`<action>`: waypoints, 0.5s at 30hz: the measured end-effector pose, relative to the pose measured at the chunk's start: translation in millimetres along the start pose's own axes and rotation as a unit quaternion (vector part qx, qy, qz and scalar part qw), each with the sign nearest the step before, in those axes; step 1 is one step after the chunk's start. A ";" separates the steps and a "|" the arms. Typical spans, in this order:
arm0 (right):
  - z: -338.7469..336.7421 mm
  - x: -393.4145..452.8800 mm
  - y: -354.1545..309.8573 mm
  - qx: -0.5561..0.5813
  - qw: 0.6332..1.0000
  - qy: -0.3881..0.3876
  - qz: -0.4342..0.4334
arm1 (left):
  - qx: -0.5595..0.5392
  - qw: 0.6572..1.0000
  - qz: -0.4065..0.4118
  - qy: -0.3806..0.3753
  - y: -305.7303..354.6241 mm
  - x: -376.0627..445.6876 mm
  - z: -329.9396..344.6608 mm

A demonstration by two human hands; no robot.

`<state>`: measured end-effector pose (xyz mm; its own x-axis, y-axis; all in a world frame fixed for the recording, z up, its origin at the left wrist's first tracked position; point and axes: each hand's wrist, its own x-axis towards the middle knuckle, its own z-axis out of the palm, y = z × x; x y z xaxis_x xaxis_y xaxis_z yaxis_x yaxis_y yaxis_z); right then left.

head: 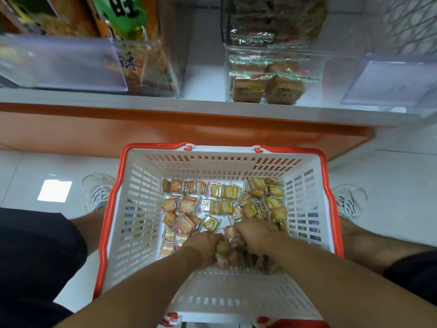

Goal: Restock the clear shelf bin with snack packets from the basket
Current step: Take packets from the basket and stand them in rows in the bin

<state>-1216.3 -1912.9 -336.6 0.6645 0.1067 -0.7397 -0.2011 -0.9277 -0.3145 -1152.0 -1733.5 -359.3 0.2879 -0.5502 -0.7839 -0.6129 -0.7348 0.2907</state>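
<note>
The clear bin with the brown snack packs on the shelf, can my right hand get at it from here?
Probably yes: the clear bin stands above the basket with nothing between, though the right hand grips packets.

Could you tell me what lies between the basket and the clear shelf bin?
In the head view, only the orange shelf front and white shelf ledge separate the basket from the clear shelf bin.
</note>
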 end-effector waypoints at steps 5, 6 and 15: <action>-20.6 -8.2 5.3 0.092 0.995 0.015 0.045 | -0.096 0.994 -0.047 0.034 -3.5 -11.6 -17.8; -27.0 -11.8 4.2 0.093 0.994 0.024 0.046 | -0.104 0.992 -0.061 0.043 -4.1 -15.5 -24.6; -179.5 -112.7 -60.4 0.013 0.989 0.136 -0.057 | -0.359 0.933 -0.018 -0.011 6.9 -85.2 -147.8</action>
<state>-1149.8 -1933.1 -127.5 0.8523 0.1060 -0.5122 -0.1300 -0.9056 -0.4037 -1071.9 -1750.3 -209.5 0.2789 -0.5180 -0.8086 0.0503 -0.8330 0.5510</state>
